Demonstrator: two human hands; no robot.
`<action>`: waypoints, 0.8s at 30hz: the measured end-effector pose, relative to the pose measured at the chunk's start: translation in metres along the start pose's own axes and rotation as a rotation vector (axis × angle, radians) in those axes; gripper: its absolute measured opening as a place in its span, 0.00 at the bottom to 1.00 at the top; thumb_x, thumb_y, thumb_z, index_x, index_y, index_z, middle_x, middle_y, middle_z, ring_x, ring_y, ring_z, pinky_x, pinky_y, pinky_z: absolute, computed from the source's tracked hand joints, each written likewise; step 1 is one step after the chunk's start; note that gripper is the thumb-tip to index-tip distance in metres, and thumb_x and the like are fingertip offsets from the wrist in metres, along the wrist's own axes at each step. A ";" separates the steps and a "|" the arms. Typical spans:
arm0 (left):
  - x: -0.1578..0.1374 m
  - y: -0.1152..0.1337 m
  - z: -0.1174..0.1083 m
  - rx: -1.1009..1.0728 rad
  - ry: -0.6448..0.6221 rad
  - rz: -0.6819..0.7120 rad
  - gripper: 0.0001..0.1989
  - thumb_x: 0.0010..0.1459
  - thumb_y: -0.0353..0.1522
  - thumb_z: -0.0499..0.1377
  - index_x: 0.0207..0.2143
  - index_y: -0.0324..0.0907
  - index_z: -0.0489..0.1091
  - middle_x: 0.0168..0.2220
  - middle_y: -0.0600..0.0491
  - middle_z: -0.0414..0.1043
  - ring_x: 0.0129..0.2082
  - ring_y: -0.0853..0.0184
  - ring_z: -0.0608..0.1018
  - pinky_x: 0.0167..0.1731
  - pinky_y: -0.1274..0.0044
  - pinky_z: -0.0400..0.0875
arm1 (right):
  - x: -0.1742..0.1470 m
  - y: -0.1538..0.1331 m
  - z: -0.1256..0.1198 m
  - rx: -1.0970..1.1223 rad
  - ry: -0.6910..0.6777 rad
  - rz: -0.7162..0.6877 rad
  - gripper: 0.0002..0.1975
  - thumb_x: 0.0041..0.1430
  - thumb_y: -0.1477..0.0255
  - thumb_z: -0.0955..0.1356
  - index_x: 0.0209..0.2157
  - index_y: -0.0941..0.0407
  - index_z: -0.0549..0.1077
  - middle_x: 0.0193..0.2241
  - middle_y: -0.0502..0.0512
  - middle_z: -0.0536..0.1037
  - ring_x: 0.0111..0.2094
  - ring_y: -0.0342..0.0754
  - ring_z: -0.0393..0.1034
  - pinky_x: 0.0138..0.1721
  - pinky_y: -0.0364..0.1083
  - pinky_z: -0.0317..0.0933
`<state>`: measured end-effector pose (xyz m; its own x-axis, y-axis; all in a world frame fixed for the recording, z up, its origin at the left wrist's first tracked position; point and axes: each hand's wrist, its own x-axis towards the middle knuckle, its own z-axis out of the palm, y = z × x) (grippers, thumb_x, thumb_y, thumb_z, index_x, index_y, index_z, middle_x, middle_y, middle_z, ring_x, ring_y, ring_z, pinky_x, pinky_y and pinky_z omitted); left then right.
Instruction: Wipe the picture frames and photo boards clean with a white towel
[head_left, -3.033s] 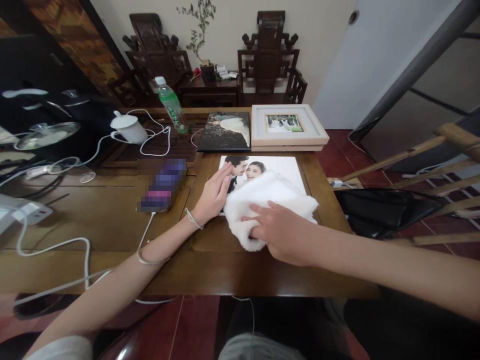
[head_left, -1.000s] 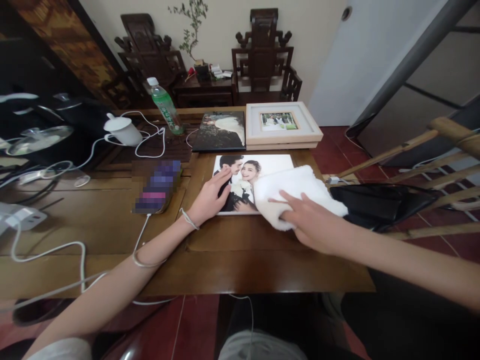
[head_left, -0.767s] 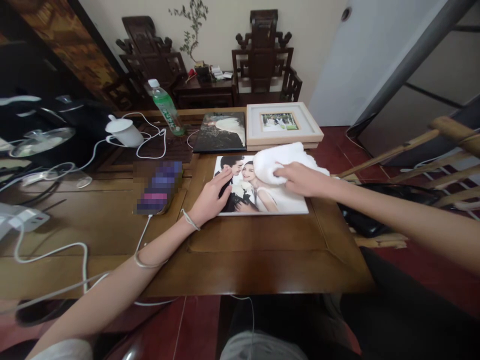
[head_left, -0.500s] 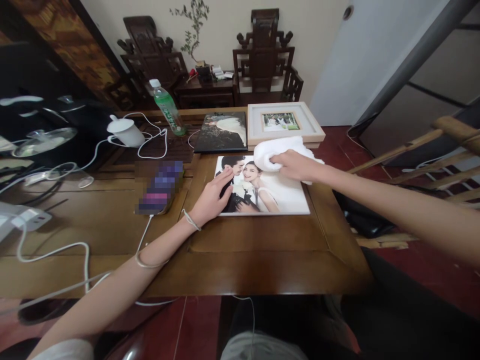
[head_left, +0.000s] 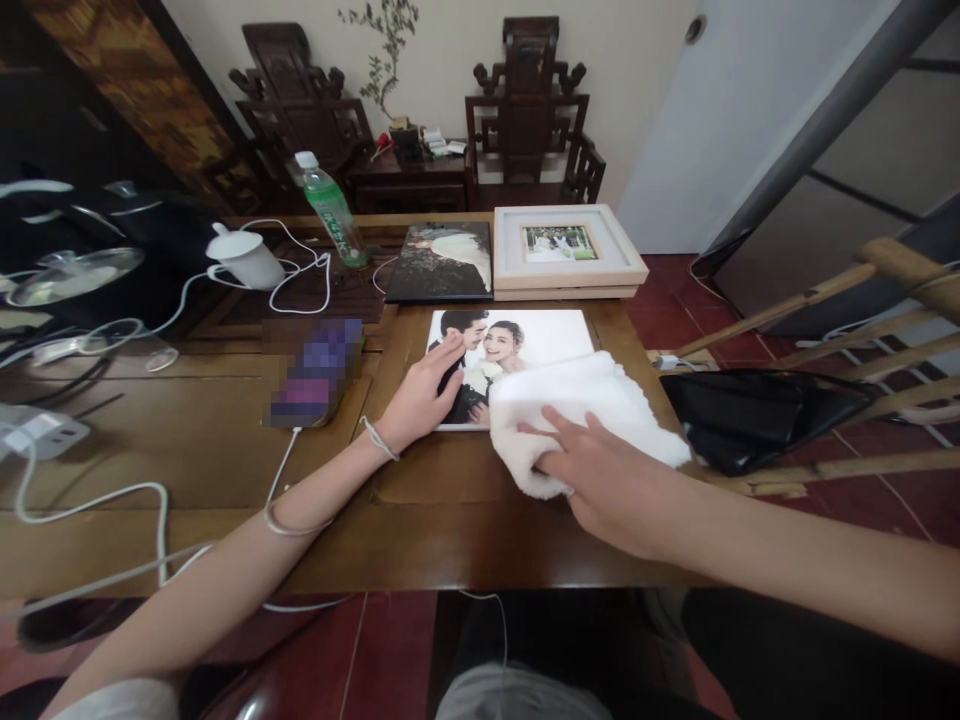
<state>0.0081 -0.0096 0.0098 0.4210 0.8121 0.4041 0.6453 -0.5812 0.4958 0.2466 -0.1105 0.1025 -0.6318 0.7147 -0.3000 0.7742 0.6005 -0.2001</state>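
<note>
A glossy wedding photo panel [head_left: 551, 335] lies flat on the wooden table [head_left: 450, 540]. My left hand [head_left: 426, 395] rests on the panel's left edge, its fingers stretched out flat. Under my right hand [head_left: 600, 470] is a folded white towel [head_left: 592, 390], gripped with the thumb tucked into its near fold. The towel covers the lower right part of the panel and hangs over its near and right edges.
Behind the panel lie a dark photo panel [head_left: 442, 262] and a pale wooden picture frame [head_left: 626, 250]. To the left are a phone [head_left: 315, 375] on a cable, a green bottle [head_left: 334, 215], a lidded white cup [head_left: 247, 260] and a power strip [head_left: 45, 430]. A wooden chair [head_left: 900, 270] stands right.
My right hand has brought the towel from the panel's far right corner down toward me, over its near edge. The left hand stays in place on the panel.
</note>
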 end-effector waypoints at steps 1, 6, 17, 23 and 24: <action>0.000 0.000 0.000 0.002 -0.001 0.001 0.22 0.66 0.34 0.49 0.60 0.35 0.64 0.63 0.41 0.61 0.65 0.58 0.61 0.64 0.60 0.56 | 0.003 0.001 -0.003 -0.005 0.002 0.001 0.31 0.48 0.86 0.59 0.52 0.52 0.72 0.60 0.62 0.67 0.63 0.64 0.55 0.55 0.66 0.57; 0.001 -0.001 0.001 -0.002 0.000 0.008 0.22 0.66 0.34 0.49 0.60 0.38 0.63 0.63 0.43 0.61 0.65 0.58 0.61 0.64 0.59 0.56 | 0.041 0.024 -0.018 -0.054 0.079 0.024 0.26 0.52 0.83 0.59 0.50 0.55 0.73 0.49 0.69 0.73 0.47 0.61 0.70 0.44 0.56 0.61; 0.001 0.000 0.000 -0.026 -0.006 0.009 0.23 0.66 0.34 0.49 0.61 0.35 0.63 0.64 0.42 0.59 0.66 0.59 0.60 0.65 0.60 0.54 | 0.124 0.051 -0.034 -0.131 0.215 0.058 0.23 0.55 0.84 0.58 0.51 0.61 0.70 0.50 0.71 0.72 0.57 0.65 0.59 0.48 0.63 0.57; 0.001 -0.002 0.001 -0.015 -0.010 0.007 0.22 0.66 0.34 0.48 0.60 0.37 0.63 0.64 0.43 0.60 0.65 0.60 0.60 0.64 0.60 0.55 | 0.082 0.027 -0.002 -0.168 0.153 -0.003 0.27 0.54 0.85 0.59 0.55 0.60 0.70 0.68 0.60 0.52 0.67 0.71 0.37 0.57 0.75 0.44; 0.001 -0.002 0.001 -0.014 -0.011 0.008 0.23 0.66 0.34 0.48 0.60 0.37 0.63 0.64 0.43 0.60 0.65 0.60 0.60 0.65 0.61 0.55 | 0.070 0.022 0.003 -0.180 0.130 -0.026 0.27 0.54 0.84 0.59 0.55 0.60 0.70 0.68 0.60 0.51 0.67 0.70 0.36 0.57 0.75 0.44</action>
<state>0.0078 -0.0077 0.0089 0.4332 0.8079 0.3995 0.6327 -0.5883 0.5036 0.2191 -0.0485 0.0740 -0.6599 0.7314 -0.1720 0.7459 0.6653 -0.0326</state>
